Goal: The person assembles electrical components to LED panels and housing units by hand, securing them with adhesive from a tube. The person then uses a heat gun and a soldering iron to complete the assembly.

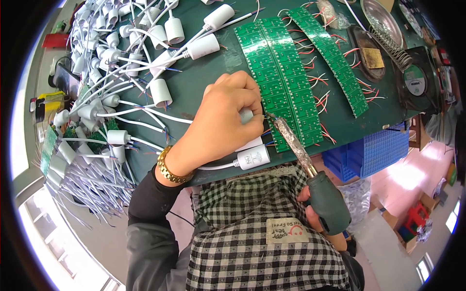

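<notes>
Soldering iron (pixel 320 189) in hand at the edge of a green board panel (pixel 279 82)

Grip, right hand (pixel 315 219): closed around the iron's thick dark handle; part of the hold is hidden behind it. Grip, left hand (pixel 225 114): fingers curled together over a pale piece (pixel 246 115), mostly covered, so its full form cannot be determined.

The iron lies aslant in front of the apron, its tip beside the left fingertips over the panel's near left part. Contact at the tip cannot be confirmed.

Handling, as judged: the iron should be rigid and somewhat front-heavy, with a barrel to be treated as hot; take hold by the handle only. The panel should be light, thin and flexible, its small parts and solder joints easily damaged; lift it by the long edges.

Edges and room: the panel's near end lies close to the tabletop (pixel 201 72) edge. Red and white leads (pixel 320 80) fill the gap to a second board strip (pixel 335 60) and could snag. White sockets (pixel 254 157) lie below the left wrist, and a dense socket pile (pixel 116 53) crowds the left. Judged most open: the space over the boards. Farther right stand a coiled spring holder (pixel 391 48) and a fan (pixel 416 82).
</notes>
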A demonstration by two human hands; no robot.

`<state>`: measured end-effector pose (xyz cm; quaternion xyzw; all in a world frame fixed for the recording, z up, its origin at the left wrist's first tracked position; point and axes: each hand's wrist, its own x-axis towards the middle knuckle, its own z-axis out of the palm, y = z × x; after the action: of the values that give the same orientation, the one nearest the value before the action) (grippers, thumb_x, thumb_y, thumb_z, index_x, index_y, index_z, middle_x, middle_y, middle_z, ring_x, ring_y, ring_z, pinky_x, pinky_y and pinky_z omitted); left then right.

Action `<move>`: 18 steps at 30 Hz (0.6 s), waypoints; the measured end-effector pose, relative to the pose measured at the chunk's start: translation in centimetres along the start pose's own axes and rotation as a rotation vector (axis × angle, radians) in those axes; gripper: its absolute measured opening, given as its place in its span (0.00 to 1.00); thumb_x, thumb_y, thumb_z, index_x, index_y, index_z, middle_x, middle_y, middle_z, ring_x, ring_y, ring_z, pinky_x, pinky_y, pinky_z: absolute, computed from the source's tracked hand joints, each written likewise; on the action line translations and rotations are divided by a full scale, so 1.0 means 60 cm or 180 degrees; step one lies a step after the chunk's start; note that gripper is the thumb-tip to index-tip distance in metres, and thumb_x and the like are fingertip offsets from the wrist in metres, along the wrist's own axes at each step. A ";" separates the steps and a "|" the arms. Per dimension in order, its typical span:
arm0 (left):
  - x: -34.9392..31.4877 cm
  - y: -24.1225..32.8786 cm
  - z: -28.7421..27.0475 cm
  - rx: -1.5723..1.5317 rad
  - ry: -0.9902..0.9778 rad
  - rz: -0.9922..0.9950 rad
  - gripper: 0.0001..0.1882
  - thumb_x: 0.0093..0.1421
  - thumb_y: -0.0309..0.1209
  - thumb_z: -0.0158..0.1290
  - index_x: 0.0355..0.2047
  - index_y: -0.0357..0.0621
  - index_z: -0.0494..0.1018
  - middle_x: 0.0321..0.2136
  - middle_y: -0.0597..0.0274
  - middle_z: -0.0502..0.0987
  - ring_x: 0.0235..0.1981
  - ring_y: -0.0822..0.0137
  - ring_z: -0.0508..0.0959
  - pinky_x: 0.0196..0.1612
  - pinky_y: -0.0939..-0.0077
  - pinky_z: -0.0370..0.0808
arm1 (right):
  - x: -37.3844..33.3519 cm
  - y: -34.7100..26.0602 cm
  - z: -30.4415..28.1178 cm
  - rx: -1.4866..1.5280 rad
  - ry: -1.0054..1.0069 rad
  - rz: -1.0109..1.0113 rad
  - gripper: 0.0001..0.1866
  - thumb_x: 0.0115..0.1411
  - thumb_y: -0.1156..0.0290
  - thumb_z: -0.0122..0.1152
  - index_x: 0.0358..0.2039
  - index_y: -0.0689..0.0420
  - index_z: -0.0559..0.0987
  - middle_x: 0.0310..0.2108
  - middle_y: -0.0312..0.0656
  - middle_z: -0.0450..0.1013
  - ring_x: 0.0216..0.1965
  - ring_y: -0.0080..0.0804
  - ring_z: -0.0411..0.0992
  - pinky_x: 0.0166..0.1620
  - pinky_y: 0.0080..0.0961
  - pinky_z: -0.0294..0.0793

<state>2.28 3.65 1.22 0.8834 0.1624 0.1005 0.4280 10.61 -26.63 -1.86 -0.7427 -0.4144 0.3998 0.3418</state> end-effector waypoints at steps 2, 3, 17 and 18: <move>-0.001 -0.002 0.001 0.0023 0.0036 0.0003 0.04 0.43 0.20 0.55 0.19 0.37 0.70 0.28 0.62 0.70 0.34 0.64 0.69 0.37 0.74 0.66 | 0.000 0.002 0.003 -0.0172 -0.0113 0.0025 0.17 0.52 0.65 0.55 0.37 0.66 0.71 0.30 0.45 0.69 0.32 0.33 0.70 0.37 0.26 0.70; 0.000 -0.001 0.003 0.0008 0.0056 0.0018 0.04 0.43 0.20 0.55 0.18 0.38 0.70 0.28 0.62 0.70 0.33 0.63 0.69 0.37 0.74 0.66 | -0.006 0.014 0.012 0.0123 -0.0003 0.0285 0.17 0.53 0.65 0.55 0.37 0.66 0.71 0.30 0.44 0.69 0.33 0.33 0.70 0.37 0.26 0.70; -0.003 -0.006 0.016 0.0082 0.0323 0.0107 0.05 0.43 0.21 0.56 0.18 0.38 0.70 0.27 0.63 0.70 0.32 0.62 0.69 0.38 0.73 0.66 | -0.007 -0.047 -0.011 0.0842 0.0154 0.0478 0.20 0.57 0.61 0.56 0.41 0.66 0.70 0.33 0.44 0.69 0.35 0.33 0.69 0.40 0.27 0.69; -0.003 -0.005 0.017 0.0068 0.0334 0.0101 0.05 0.43 0.21 0.56 0.18 0.38 0.70 0.27 0.63 0.70 0.32 0.61 0.69 0.38 0.72 0.66 | -0.004 -0.033 0.002 0.0951 0.0546 0.0522 0.13 0.53 0.67 0.59 0.36 0.63 0.75 0.28 0.41 0.73 0.29 0.28 0.72 0.34 0.23 0.71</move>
<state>2.37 3.06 0.35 0.8839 0.1715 0.1517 0.4079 9.73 -25.97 -0.17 -0.7463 -0.2579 0.4185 0.4487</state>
